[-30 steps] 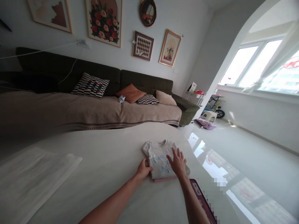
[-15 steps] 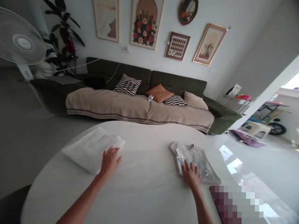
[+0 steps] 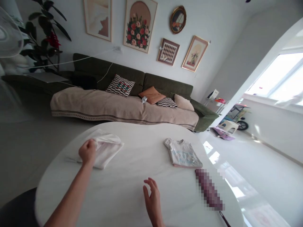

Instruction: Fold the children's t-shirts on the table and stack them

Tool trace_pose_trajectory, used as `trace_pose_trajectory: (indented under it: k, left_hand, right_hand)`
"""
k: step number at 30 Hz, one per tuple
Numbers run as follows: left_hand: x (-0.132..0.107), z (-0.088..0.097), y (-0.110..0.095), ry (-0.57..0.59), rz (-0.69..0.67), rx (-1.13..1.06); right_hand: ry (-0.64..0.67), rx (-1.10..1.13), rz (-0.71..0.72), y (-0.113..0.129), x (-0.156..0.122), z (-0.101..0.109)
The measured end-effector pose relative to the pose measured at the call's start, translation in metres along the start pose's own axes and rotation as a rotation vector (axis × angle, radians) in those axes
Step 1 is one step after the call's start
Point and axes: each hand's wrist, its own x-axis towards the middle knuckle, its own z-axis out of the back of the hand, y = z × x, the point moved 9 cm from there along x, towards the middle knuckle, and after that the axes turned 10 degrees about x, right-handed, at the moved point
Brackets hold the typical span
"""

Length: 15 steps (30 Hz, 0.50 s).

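My left hand is closed in a fist on the edge of a white folded cloth at the left of the table. The cloth's upper layer is lifted there, and a pinkish inner side shows. Above the white tabletop, near its front middle, my right hand is held with thumb and fingers apart and nothing in it. To its right lies a folded grey T-shirt with a pale blue print, flat and untouched.
A blurred-out dark red object lies at the table's right edge, with a thin dark strap below it. Beyond the table stands a green sofa with cushions under a beige cover. A fan stands at the far left.
My left hand has gone from lying on the white cloth to gripping and lifting its edge. My right hand has left the T-shirt and moved left. The view has turned right.
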Motion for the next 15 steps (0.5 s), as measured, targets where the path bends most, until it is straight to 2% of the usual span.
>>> trace_pose_trajectory:
  k: [2,4,7,9,11,13,15]
  left_hand:
    - [0.011,0.009,-0.031,0.008,-0.047,-0.128]
    - [0.001,0.011,-0.075,0.1,-0.179,-0.249]
    - [-0.054,0.004,-0.143,0.409,-0.438,-0.394]
    - [-0.098,0.003,-0.176,0.638,-0.575,-0.505]
    - [-0.122,0.006,-0.196,0.732,-0.646,-0.566]
    - [-0.122,0.009,-0.203,0.68,-0.663,-0.544]
    - [-0.107,0.008,-0.202,0.594,-0.653,-0.483]
  right_hand:
    - [0.001,0.047,-0.015,0.007,-0.001,0.001]
    - [-0.008,0.122,-0.052,0.015,0.005,0.007]
    - [-0.024,0.285,-0.116,0.033,0.025,0.019]
    - [-0.048,0.344,-0.1,0.051,0.04,0.03]
    - [-0.044,0.297,-0.042,0.072,0.055,0.043]
    - [-0.017,0.183,0.004,0.089,0.068,0.055]
    - [-0.039,0.103,0.035,0.105,0.081,0.074]
